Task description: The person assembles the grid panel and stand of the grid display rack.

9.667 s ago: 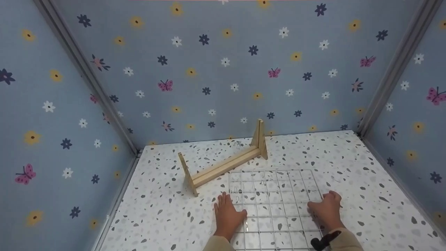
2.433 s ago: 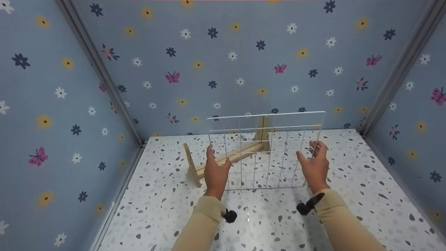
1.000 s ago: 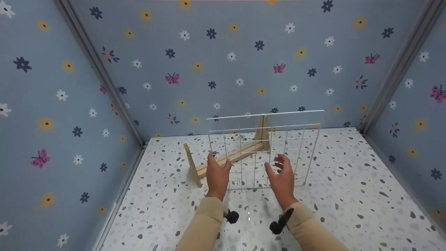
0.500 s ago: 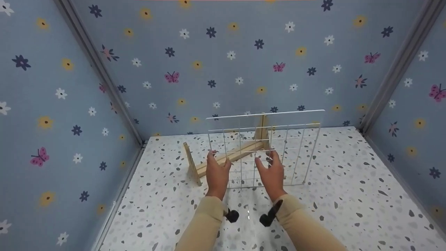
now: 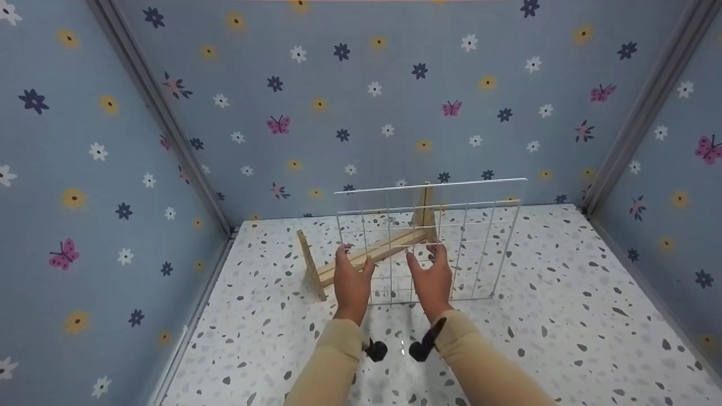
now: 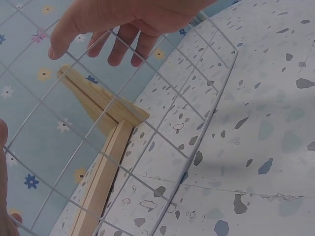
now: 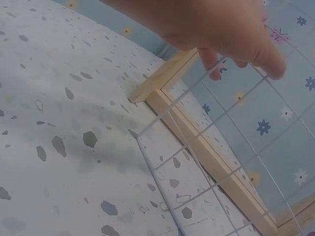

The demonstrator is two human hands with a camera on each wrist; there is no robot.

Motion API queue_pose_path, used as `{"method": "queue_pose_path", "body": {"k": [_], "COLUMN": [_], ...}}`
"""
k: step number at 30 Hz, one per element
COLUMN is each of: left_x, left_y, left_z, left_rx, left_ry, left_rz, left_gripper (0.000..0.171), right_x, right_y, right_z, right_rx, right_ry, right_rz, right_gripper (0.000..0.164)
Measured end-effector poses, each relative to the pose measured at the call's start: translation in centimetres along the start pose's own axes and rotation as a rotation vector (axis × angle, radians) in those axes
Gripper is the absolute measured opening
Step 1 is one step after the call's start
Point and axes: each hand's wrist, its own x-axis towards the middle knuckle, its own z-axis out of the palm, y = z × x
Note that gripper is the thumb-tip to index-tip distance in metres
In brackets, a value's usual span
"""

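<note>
A white wire grid panel [image 5: 476, 225] stands tilted upright, its lower edge close to the table. My left hand [image 5: 352, 287] holds its left side, fingers around the edge wire and thumb on the near face. My right hand [image 5: 433, 282] is at the lower middle of the panel, thumb in front of the wires. In the left wrist view the loose fingers [image 6: 120, 49] of the right hand show through the mesh. Behind the panel lies a wooden stand [image 5: 341, 270], a grooved bar between two upright end pieces, partly seen through the wires.
The white speckled tabletop [image 5: 541, 338] runs back to a blue flowered wall panel [image 5: 383, 67]. Similar side walls with grey metal corner posts [image 5: 163, 113] stand at left and right. Black camera mounts [image 5: 420, 351] sit at both wrists.
The grid panel was lifted from lying flat to upright. My right hand has since left its right edge and moved left to the middle. The left hand and wooden stand stay put.
</note>
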Motion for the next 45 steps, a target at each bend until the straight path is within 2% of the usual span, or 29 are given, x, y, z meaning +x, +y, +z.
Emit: {"method": "queue_pose_path", "body": {"k": [8,14,17,24,29,35,40,45], "left_x": [-0.1,-0.2,-0.2,-0.2,0.1,0.3,0.3,0.7], "left_y": [0.1,0.2,0.3,1.1,1.7,2.6,3.2,3.4], "left_z": [0.2,-0.1,-0.3,-0.5,-0.8,-1.5,-2.6,-4.0], "left_rx": [0.005,0.023,0.038,0.008,0.043,0.052,0.061,0.073], "left_ry": [0.013,0.008,0.002,-0.021,0.011,-0.020,-0.022,0.007], "left_rz": [0.011,-0.014,0.000,0.001,0.044,0.071,0.116,0.164], "left_gripper": [0.059,0.060,0.061,0.068,0.073,0.078,0.074,0.068], "right_x": [0.0,0.0,0.1,0.7,1.2,1.8,2.2,2.6], "right_y": [-0.1,-0.2,-0.3,-0.8,-1.6,-2.2,-2.4,-2.6], "right_z": [0.4,0.4,0.3,-0.3,-0.8,-1.4,-2.1,-3.0], "right_rx": [-0.051,-0.055,-0.052,-0.067,-0.091,-0.095,-0.067,-0.035], "right_ry": [0.064,0.035,0.031,0.021,0.028,0.036,0.033,0.026], "right_rz": [0.000,-0.024,-0.032,-0.037,-0.068,-0.087,-0.087,-0.096], "right_gripper": [0.056,0.062,0.065,0.069,0.070,0.069,0.069,0.071]}}
